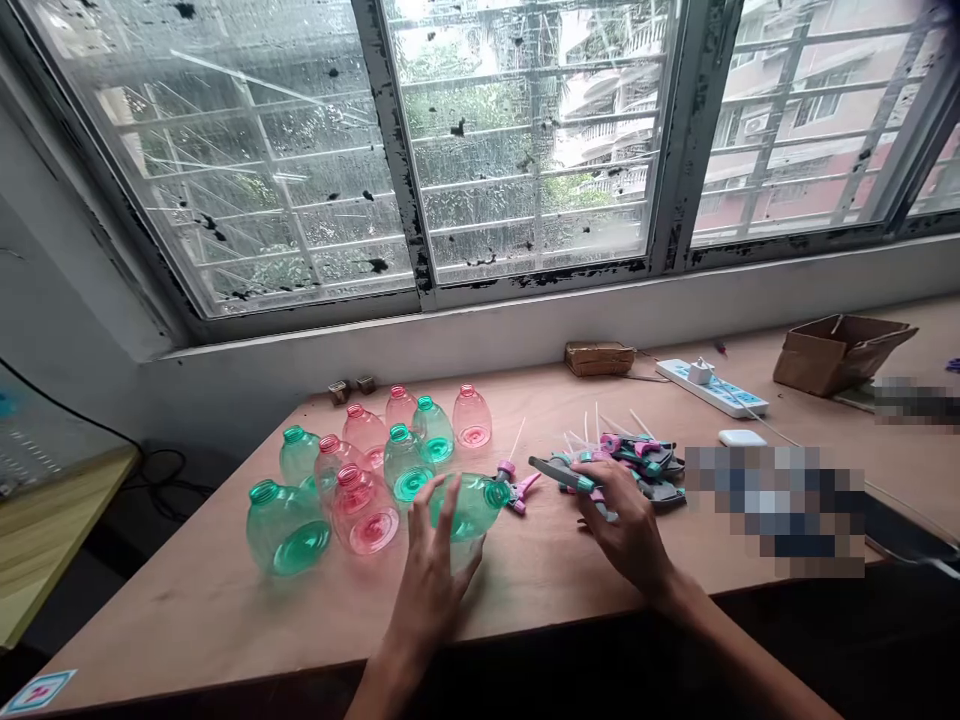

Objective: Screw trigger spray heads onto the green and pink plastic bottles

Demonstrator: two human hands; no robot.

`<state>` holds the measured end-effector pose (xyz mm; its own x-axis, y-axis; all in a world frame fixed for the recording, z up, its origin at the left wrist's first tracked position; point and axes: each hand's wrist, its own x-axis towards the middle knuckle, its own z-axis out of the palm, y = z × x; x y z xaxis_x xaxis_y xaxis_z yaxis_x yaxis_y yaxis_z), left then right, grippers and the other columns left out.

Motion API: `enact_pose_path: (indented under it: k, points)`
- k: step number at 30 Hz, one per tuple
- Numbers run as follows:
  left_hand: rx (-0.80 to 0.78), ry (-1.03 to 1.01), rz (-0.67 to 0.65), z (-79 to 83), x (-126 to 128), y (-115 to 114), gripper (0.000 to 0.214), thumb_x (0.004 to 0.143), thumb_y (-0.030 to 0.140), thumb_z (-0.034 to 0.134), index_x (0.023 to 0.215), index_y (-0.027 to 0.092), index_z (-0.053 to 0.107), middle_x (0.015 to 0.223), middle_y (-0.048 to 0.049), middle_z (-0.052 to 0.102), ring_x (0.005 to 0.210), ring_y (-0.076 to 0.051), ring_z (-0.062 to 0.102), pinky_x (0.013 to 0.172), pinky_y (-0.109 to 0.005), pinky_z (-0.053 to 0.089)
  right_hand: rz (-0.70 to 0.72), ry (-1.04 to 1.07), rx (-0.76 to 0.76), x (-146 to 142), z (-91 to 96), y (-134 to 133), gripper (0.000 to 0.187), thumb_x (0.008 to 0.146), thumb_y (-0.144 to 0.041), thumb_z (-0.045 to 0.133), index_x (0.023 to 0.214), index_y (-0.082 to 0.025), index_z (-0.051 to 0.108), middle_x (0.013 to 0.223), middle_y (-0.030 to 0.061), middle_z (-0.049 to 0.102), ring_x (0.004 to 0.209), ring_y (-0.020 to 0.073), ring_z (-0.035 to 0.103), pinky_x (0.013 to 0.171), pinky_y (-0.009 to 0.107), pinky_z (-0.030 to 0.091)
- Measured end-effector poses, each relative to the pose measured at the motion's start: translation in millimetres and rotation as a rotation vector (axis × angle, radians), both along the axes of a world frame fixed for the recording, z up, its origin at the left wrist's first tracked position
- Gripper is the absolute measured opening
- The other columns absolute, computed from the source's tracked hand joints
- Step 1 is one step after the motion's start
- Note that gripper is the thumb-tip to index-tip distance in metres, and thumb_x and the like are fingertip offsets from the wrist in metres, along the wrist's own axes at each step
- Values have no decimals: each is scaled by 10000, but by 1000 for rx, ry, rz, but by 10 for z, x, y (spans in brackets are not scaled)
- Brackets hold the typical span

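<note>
My left hand [435,560] wraps its fingers round a green plastic bottle [469,505] lying on its side on the wooden table [225,600]. My right hand [626,525] pinches a grey and teal spray trigger head [562,473], just off a pile of spray heads [637,458] in pink, teal and grey. A pink spray head [516,485] lies by the held bottle's neck. To the left stand several empty green and pink bottles [360,470], some tipped over.
A white power strip [712,388] with a plugged charger, a small brown box [600,357] and an open cardboard box [840,352] sit along the back. A white pad [742,438] lies near the pile. A barred window is behind. A yellow desk [45,530] stands left.
</note>
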<state>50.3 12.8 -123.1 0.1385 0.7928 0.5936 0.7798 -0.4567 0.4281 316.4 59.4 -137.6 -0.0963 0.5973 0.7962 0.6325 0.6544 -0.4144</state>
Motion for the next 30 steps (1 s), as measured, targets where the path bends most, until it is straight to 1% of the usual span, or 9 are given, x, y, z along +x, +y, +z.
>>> enact_pose_path:
  k: [3,7,11,13,15,17,20,25,30]
  points:
    - [26,-45,31,-55,-48,-5,830,932,233,637,1558,292,94,1531,-157,314,1463,-342,309,1176,-624,304,4,172,7,-4,-100,-66,195,1003,-236,489,1187,-234,550,1071,94,699,967,251,688,779,377,571]
    - [12,-37,17,-60,-36,5,737,921,232,650,1515,290,218,1576,-136,279,1487,-327,290,1198,-586,293,34,487,2,-21,-152,-59,206,989,-258,536,1193,-231,515,1034,92,706,782,218,708,603,322,547]
    - [-33,-29,19,-34,-20,-19,671,928,227,644,1495,310,295,1622,-126,198,1511,-351,236,1173,-594,332,117,824,-7,-14,-27,-85,207,938,-257,620,1116,-255,514,990,58,737,707,195,695,535,277,490]
    - [-40,-32,29,-35,-30,-16,697,928,250,656,1505,323,272,1606,-131,231,1493,-349,278,1162,-597,346,217,1030,-89,2,77,-108,184,920,-272,626,1089,-250,556,965,54,748,753,217,706,541,280,484]
    - [-38,-30,42,-43,-47,-1,729,919,279,679,1511,338,259,1569,-126,296,1461,-338,329,1165,-596,338,329,1164,-216,24,162,-122,151,916,-291,597,1051,-229,621,948,66,752,819,250,716,555,297,491]
    - [-33,-24,57,-54,-65,15,743,911,300,695,1513,349,263,1535,-116,342,1437,-330,355,1170,-592,327,394,1227,-323,45,199,-127,160,909,-299,575,998,-208,672,909,73,752,832,267,717,540,301,484]
    - [-28,-17,80,-66,-80,27,744,914,320,693,1519,349,260,1514,-114,360,1424,-326,361,1167,-582,331,414,1271,-373,58,166,-121,147,886,-289,589,952,-205,689,839,60,741,748,246,704,501,288,453]
    - [-32,5,85,-61,-72,21,742,916,330,688,1525,324,265,1514,-119,362,1418,-322,370,1165,-549,344,463,1267,-362,33,79,-123,133,882,-271,587,890,-191,692,806,51,724,635,182,650,550,299,473]
    - [-31,29,60,-45,-54,30,742,915,326,690,1527,333,270,1536,-117,341,1428,-327,354,1176,-559,316,461,1270,-267,32,96,-143,134,871,-236,553,866,-195,681,741,21,705,603,177,650,658,361,517]
